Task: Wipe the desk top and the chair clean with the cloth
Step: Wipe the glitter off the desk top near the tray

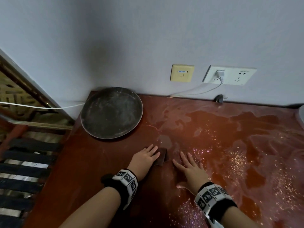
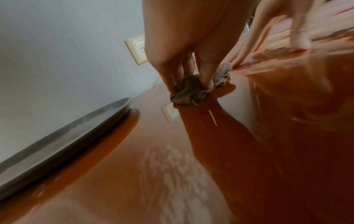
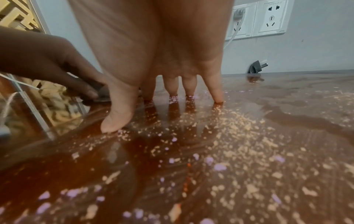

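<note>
place: likely a home room | cues: wooden desk (image 1: 213, 145), wall sockets (image 1: 230, 75)

- The desk top (image 1: 102, 170) lies bare of objects left of the left hand (image 1: 144, 156), out to its left edge; a hand could sweep there.
- The round dark tray (image 1: 111, 112) fills the far-left corner, close beyond the cloth (image 1: 162, 155); it blocks that way.
- The right hand (image 1: 191, 168) lies flat just right of the cloth, barring that side.
- Right of it the surface holds only crumbs (image 1: 236, 160) and wet streaks.
- At the wall, a loose black plug (image 1: 219, 98) and a white cable (image 1: 195, 92) lie along the back edge.
</note>
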Available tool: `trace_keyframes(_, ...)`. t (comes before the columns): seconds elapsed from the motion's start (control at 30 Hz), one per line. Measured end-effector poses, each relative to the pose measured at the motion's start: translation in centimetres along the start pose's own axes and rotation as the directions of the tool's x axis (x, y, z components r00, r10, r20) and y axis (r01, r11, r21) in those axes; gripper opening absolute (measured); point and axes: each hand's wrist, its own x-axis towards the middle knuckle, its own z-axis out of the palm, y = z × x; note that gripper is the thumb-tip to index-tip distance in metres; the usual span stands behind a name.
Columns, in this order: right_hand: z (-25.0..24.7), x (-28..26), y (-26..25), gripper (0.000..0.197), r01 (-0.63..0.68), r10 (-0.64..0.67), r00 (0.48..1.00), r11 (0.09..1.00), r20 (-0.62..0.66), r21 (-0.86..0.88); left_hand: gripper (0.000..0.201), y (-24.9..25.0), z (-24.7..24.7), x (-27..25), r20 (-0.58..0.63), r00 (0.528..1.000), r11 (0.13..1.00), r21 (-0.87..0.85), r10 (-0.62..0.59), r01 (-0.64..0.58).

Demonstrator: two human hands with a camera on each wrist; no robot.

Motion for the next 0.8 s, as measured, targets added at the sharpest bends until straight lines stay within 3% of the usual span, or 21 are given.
trace_keyframes(0.07,-0.4,0.2,0.1,0.089,0.004,-0.004,1.000,1.000,0.000,-0.001,0.047,0.0,-0.2,-0.3,-0.040,0.995,0.996,-0.003,0.092,-0.092)
trace_keyframes(0.23,-2.6,2.5,0.9,0.090,0.012,-0.012,0.994,1.000,-0.107,-0.004,0.043,0.4,2.0,-4.0,0.093,0.933,0.936,-0.097,0.348,-0.339)
trace_keyframes(0.33,-4.4,4.9,1.6,0.094,-0.012,0.014,0.994,1.000,-0.111,0.020,0.043,-1.5,2.0,-1.9,0.076,0.962,0.963,-0.082,0.261,-0.255)
trace_keyframes(0.43,-5.3,6.2,2.1,0.097,-0.033,0.036,0.996,0.999,-0.085,0.040,0.047,-3.5,0.2,2.3,0.013,1.000,0.995,-0.095,0.024,-0.023)
trace_keyframes(0.5,-5.3,6.5,2.3,0.098,-0.035,0.039,0.997,0.998,-0.071,0.056,0.047,-4.2,-0.4,4.2,0.063,0.994,0.993,-0.073,-0.088,0.093)
trace_keyframes(0.57,-5.1,6.5,2.4,0.098,-0.032,0.036,0.997,0.998,-0.067,0.053,0.050,-4.2,-0.1,4.7,0.102,0.987,0.985,-0.108,-0.124,0.135)
trace_keyframes(0.63,-5.0,6.5,2.4,0.097,-0.030,0.033,0.997,0.998,-0.068,0.047,0.050,-3.3,0.1,3.8,0.053,0.994,0.982,-0.157,-0.098,0.106)
trace_keyframes(0.73,-5.2,6.7,2.4,0.096,-0.026,0.028,0.998,0.999,-0.064,0.031,0.053,-2.3,1.4,1.1,0.050,0.991,0.975,-0.191,0.125,-0.113)
trace_keyframes(0.8,-5.3,6.8,2.4,0.096,-0.026,0.027,0.998,0.999,-0.056,0.029,0.055,-3.2,1.6,1.1,0.055,0.985,0.970,-0.191,0.162,-0.149)
